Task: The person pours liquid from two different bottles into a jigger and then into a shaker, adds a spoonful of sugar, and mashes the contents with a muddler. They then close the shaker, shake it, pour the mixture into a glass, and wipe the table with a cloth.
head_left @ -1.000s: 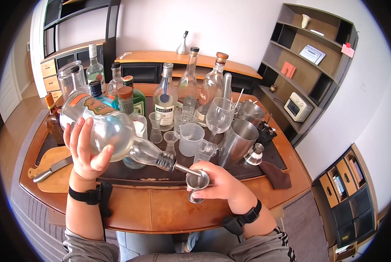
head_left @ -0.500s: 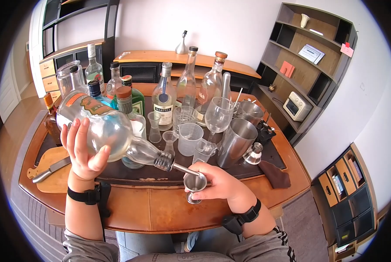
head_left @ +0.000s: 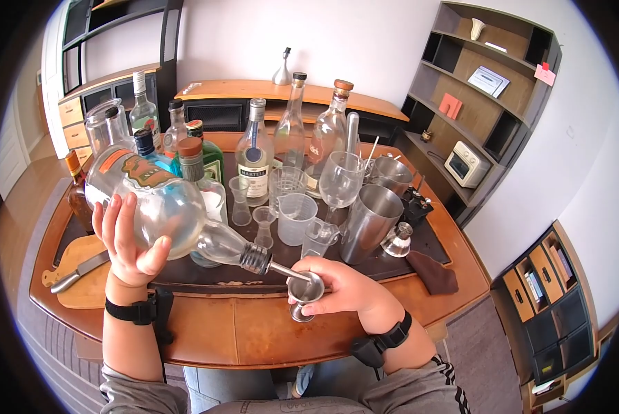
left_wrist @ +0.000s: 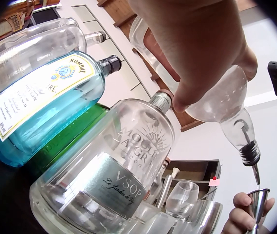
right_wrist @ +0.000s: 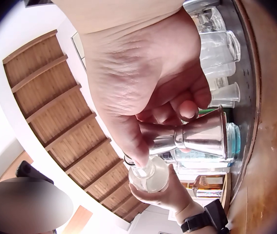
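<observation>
Over a wooden table (head_left: 254, 331) crowded with bottles, beside wall shelves (head_left: 489, 103), the left hand (head_left: 126, 241) grips a tilted bottle (head_left: 164, 203); the right hand (head_left: 344, 286) clasps a jigger (head_left: 304, 293).

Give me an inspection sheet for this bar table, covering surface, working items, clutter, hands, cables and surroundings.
Surface: wooden table with a dark mat under the barware.
Job's things: round clear bottle tipped, its pour spout over a steel jigger.
Clutter: many bottles, plastic measuring cups, wine glass, shaker tins, cutting board with knife, brown cloth.
Hands: left hand holds the bottle; right hand holds the jigger.
Cables: nothing seen.
Surroundings: sideboard, open shelving, white walls.
</observation>
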{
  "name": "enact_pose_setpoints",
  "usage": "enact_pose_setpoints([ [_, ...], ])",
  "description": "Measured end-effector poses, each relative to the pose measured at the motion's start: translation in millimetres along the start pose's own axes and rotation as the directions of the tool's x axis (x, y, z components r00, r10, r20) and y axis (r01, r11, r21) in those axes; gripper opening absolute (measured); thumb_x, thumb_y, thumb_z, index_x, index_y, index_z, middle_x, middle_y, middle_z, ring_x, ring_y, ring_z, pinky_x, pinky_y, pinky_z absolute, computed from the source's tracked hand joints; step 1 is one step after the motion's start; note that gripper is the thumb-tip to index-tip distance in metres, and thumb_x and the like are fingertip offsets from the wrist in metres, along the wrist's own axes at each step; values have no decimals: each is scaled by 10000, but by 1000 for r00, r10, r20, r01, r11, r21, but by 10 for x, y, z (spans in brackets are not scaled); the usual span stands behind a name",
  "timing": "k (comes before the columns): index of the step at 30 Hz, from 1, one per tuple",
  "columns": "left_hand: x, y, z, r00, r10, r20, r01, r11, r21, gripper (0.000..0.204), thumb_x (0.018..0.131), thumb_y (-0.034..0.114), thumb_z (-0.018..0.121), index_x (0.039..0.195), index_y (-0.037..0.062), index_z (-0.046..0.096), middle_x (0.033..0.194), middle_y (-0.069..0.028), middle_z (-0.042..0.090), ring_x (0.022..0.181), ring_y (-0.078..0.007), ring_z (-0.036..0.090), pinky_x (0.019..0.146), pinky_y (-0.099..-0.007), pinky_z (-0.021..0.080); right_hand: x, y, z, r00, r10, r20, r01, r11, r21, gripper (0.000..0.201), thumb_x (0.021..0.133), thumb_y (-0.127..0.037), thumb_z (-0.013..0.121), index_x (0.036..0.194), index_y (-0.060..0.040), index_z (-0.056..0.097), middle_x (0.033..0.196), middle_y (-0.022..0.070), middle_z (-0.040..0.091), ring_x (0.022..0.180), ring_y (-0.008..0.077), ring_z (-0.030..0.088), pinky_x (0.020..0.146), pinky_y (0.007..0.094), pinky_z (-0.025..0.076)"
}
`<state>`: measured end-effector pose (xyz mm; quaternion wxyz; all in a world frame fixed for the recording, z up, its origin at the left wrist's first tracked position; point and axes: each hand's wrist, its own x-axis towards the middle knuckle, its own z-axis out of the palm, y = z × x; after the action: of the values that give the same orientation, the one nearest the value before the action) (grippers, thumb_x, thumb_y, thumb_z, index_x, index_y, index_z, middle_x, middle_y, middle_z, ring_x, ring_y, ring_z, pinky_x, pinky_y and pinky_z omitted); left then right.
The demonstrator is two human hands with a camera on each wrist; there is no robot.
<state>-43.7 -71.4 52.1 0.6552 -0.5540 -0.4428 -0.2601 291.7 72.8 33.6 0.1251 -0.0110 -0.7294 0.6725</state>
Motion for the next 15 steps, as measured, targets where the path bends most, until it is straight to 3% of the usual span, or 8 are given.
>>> enact_pose_setpoints([
  [8, 2, -18, -7, 1000, 13, 5, -13, 1000, 10, 506, 965, 244, 583, 1396, 344, 338, 1344, -215, 517, 1222, -379, 507, 1076, -574, 350, -3, 14, -3, 999, 43, -3, -43, 999, 25, 499, 832, -76, 779, 1232, -43, 483, 1006, -8, 576, 942, 87, 543, 804, 257, 462],
  [15, 15, -7, -16, 1000, -5, 16, 5, 1000, 2, 586, 931, 237, 646, 1407, 357, 326, 1345, -204, 519, 1222, -372, 509, 1073, -571, 355, -15, 4, -19, 1000, -18, 0, 18, 1000, 13, 481, 839, -58, 767, 1232, -41, 490, 1035, 15, 610, 980, 101, 573, 851, 277, 473],
])
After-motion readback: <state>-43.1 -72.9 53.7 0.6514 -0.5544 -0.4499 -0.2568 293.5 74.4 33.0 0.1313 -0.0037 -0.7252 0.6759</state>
